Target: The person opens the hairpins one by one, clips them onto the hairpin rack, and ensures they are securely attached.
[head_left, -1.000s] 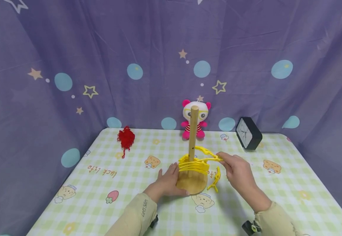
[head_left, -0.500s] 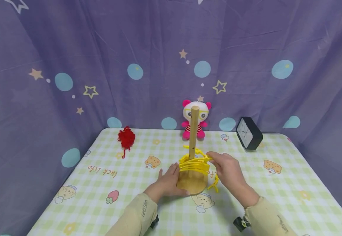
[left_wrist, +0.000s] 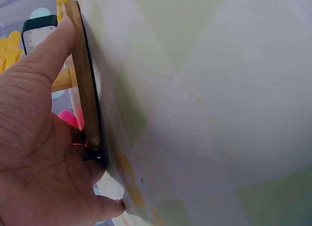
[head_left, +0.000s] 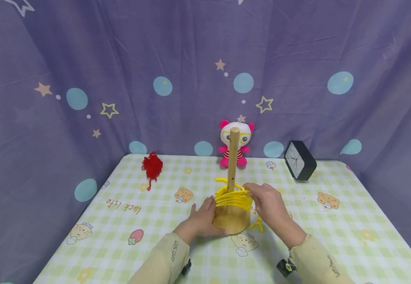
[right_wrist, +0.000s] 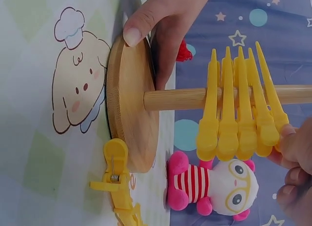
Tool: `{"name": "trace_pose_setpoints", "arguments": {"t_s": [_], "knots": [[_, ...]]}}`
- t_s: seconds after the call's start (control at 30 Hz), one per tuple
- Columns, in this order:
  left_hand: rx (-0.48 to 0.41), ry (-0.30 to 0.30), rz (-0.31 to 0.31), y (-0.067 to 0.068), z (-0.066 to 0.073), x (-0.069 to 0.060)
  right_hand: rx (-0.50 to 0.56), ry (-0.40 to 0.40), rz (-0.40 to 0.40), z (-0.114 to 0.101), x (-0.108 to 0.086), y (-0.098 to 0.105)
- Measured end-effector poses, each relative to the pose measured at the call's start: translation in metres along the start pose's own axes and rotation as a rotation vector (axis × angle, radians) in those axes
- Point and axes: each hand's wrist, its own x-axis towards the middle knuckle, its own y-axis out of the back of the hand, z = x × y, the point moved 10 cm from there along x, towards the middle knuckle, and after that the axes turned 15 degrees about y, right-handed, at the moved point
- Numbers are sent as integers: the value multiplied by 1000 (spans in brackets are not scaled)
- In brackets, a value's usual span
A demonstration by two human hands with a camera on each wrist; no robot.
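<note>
A wooden stand [head_left: 231, 225] with a round base and an upright post is in the middle of the table. My left hand [head_left: 202, 220] holds the base from the left, its thumb on the near edge. Several yellow hair clips [right_wrist: 228, 109] are stacked side by side on the post's lower half. Just above them, my right hand [head_left: 270, 206] pinches the back end of another yellow hair clip [right_wrist: 271, 92], whose prongs lie either side of the post. A loose yellow clip [right_wrist: 118, 187] lies against the base at the right; my right hand partly hides it in the head view.
Behind the post sits a pink and white panda plush [head_left: 241, 154]. A black square clock [head_left: 300, 161] stands at the back right, and a tangle of red yarn [head_left: 152, 166] lies at the back left. A purple curtain [head_left: 177, 118] hangs behind the checked tablecloth [head_left: 102, 244].
The right hand has moved left with the pinched hair clip, bringing it from beside the post to around it, close above the stack. The left hand has stayed on the base.
</note>
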Motion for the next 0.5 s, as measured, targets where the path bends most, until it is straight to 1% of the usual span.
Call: {"name": "trace_pose_setpoints", "arguments": {"t_s": [0.17, 0.33, 0.5], "knots": [[7, 1, 3, 1, 2, -1, 46, -9, -35, 1, -2, 0], [14, 11, 2, 1, 2, -1, 123, -46, -63, 5, -6, -1], [11, 14, -5, 0, 1, -1, 148, -94, -70, 12, -13, 1]]}}
